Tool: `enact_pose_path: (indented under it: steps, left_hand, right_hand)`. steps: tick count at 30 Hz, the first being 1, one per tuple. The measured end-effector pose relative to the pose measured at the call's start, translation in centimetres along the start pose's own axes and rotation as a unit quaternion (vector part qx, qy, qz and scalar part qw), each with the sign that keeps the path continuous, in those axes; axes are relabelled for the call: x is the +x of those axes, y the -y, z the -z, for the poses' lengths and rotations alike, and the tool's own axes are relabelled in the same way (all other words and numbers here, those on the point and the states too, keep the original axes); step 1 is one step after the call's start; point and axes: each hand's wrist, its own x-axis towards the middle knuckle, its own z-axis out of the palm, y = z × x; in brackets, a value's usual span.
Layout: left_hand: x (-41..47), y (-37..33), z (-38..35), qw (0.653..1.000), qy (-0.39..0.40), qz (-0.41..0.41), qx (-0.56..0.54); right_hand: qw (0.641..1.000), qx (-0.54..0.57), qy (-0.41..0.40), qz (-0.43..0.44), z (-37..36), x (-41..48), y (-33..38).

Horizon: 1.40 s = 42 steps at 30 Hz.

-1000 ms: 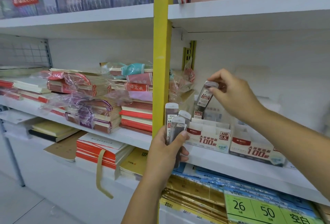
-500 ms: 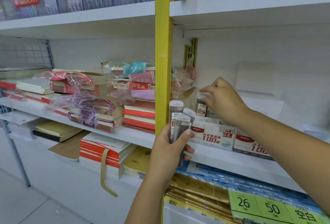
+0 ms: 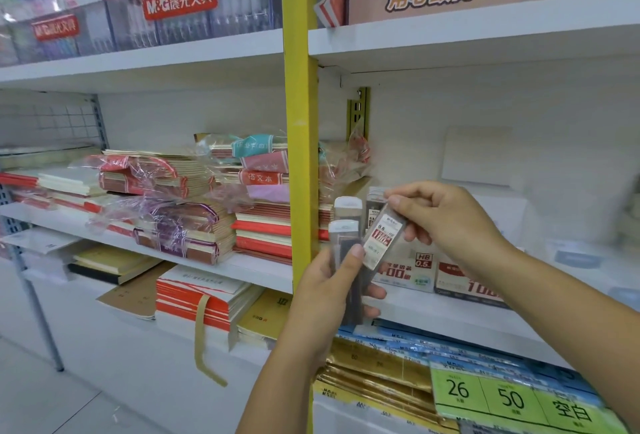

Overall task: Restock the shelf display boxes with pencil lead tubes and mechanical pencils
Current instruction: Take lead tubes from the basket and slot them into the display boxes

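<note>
Pinching one lead tube [image 3: 381, 241] by its upper end, your right hand [image 3: 450, 222] has the thumb on the front face and the curled fingers [image 3: 414, 235] behind it, so nothing else is in that grip. The tube hangs tilted: its long axis runs from your fingertips at upper right down to the left, and its free lower end sits just beside the thumb of your left hand [image 3: 325, 295]. That left hand is wrapped round a bundle of tubes [image 3: 344, 229], held upright with their white caps on top, close in front of the yellow post [image 3: 299, 156]. The display box [image 3: 420, 271] you are filling stands on the shelf [image 3: 433, 309] below and a little right of the pinched tube, behind it, with a second box [image 3: 464, 286] touching or nearly touching its right side. Your right hand is plainly the nearer one to it. The likely next move is to swing the free end right and back until the tube stands upright over the box opening, then lower it in. The opening itself is hidden behind your hands, so you cannot judge how full it is.
</note>
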Motion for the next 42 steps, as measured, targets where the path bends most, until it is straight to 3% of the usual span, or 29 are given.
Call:
enact_pose_path:
  steps: [6, 11, 17, 20, 25, 31, 36, 39, 42]
  left_hand:
    - [0.2, -0.2, 0.4, 1.000, -0.018, 0.010, 0.007]
    - [0.3, 0.3, 0.8, 1.000, -0.016, 0.014, 0.018]
    - [1.2, 0.9, 1.7, 0.997, -0.060, -0.013, 0.051]
    - [1.6, 1.1, 2.2, 0.996, -0.071, -0.010, 0.061]
    - [1.9, 1.0, 2.5, 0.999, -0.039, 0.024, -0.001]
    - [1.6, 1.1, 2.7, 0.999, -0.009, -0.008, 0.041]
    - [1.5, 1.0, 2.7, 0.999, -0.009, -0.021, 0.035]
    - [1.5, 0.9, 2.5, 0.999, -0.004, -0.028, 0.041]
    - [1.5, 1.0, 2.0, 0.998, 0.005, -0.038, 0.040]
  right_hand:
    - [0.993, 0.092, 0.050, -0.046, 1.3, 0.4, -0.6]
    - [0.992, 0.068, 0.104, -0.034, 1.4, 0.3, -1.0]
    - [0.989, -0.053, -0.112, 0.081, 3.0, 3.0, 0.1]
    - [0.974, -0.161, -0.093, 0.130, 2.1, 4.4, 0.0]
    - [0.910, -0.365, -0.018, 0.198, -0.3, 5.9, -1.4]
    - [0.908, -0.399, -0.020, 0.123, -0.4, 7.6, -3.1]
    - [0.878, -0.464, -0.013, 0.120, -0.7, 6.8, -3.4]
    - [0.930, -0.343, -0.030, 0.130, -0.8, 4.6, -2.3]
    - [0.984, -0.156, 0.074, 0.048, -1.2, 2.0, -1.0]
